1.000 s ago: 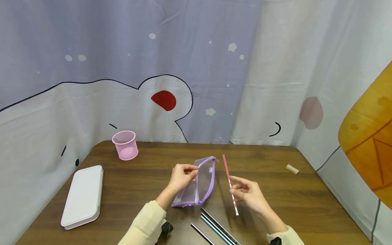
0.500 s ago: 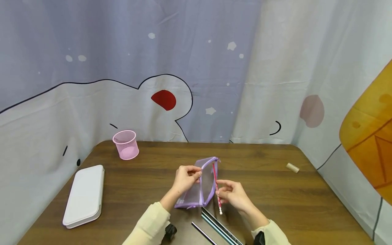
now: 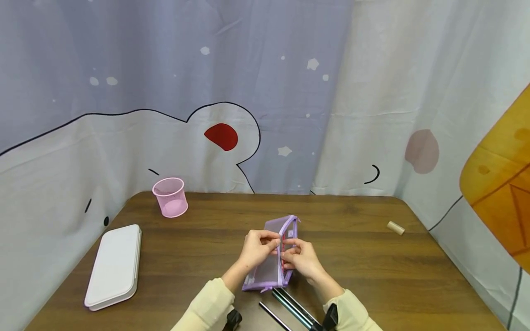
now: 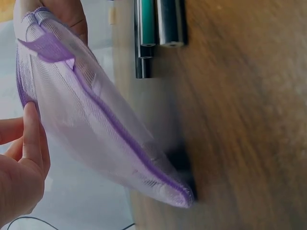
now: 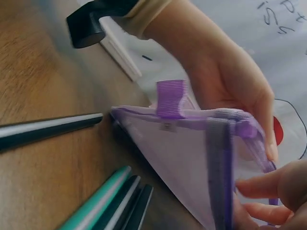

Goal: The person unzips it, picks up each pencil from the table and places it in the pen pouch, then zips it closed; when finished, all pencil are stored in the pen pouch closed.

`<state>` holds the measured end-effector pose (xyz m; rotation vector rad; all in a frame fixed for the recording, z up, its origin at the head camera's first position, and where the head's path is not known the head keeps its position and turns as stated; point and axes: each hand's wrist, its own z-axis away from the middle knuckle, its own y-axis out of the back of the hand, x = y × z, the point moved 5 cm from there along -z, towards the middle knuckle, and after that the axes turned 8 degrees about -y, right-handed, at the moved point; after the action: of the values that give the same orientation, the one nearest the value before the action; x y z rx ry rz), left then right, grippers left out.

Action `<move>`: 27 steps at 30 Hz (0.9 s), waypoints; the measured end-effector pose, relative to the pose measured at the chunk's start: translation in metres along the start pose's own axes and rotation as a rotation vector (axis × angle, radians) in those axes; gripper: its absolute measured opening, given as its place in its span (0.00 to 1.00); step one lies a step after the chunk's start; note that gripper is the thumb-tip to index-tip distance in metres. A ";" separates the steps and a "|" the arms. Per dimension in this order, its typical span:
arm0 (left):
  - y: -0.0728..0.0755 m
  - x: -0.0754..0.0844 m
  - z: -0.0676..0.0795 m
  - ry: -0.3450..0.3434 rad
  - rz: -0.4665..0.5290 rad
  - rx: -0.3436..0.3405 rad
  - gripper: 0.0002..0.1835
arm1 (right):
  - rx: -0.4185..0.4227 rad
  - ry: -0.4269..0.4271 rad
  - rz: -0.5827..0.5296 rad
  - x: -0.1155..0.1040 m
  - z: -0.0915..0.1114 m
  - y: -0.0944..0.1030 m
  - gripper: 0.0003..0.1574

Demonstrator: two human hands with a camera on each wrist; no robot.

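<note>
A pale mesh zip pouch point(image 3: 265, 274) with purple trim stands tilted at the middle of the table, its mouth facing right. My left hand point(image 3: 256, 250) pinches the upper edge of that mouth between thumb and fingertips; the left wrist view shows the mesh side point(image 4: 91, 129) close up. At the opening my right hand point(image 3: 305, 261) holds a red pencil point(image 3: 283, 239), most of which is hidden by the fingers and the pouch. In the right wrist view the right fingers point(image 5: 261, 187) reach in at the purple zip edge point(image 5: 219, 167).
Several slim dark and teal pens point(image 3: 290, 303) lie in front of the pouch, one dark pen point(image 3: 273, 315) apart from them. A pink cup point(image 3: 170, 197) stands back left, a white flat case point(image 3: 113, 266) lies at left, and a small beige cylinder point(image 3: 395, 227) at right.
My right hand has moved left with the pencil, from beside the pouch to its mouth, and the pencil is now mostly hidden. My left hand and the pouch have shifted slightly right.
</note>
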<state>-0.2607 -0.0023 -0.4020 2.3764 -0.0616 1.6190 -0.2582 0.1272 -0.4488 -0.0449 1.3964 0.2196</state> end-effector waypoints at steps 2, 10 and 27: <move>0.002 -0.007 -0.002 0.006 0.030 0.013 0.10 | -0.006 0.027 0.017 -0.001 0.000 -0.002 0.24; 0.016 -0.019 -0.009 0.024 0.048 0.080 0.10 | 0.111 0.069 0.031 -0.007 0.014 0.027 0.17; 0.027 -0.009 -0.006 0.097 0.127 0.087 0.12 | -0.246 0.405 0.853 0.024 0.099 0.029 0.14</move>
<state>-0.2748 -0.0278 -0.4026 2.3980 -0.1275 1.8281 -0.1633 0.1749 -0.4520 0.3261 1.7177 1.1411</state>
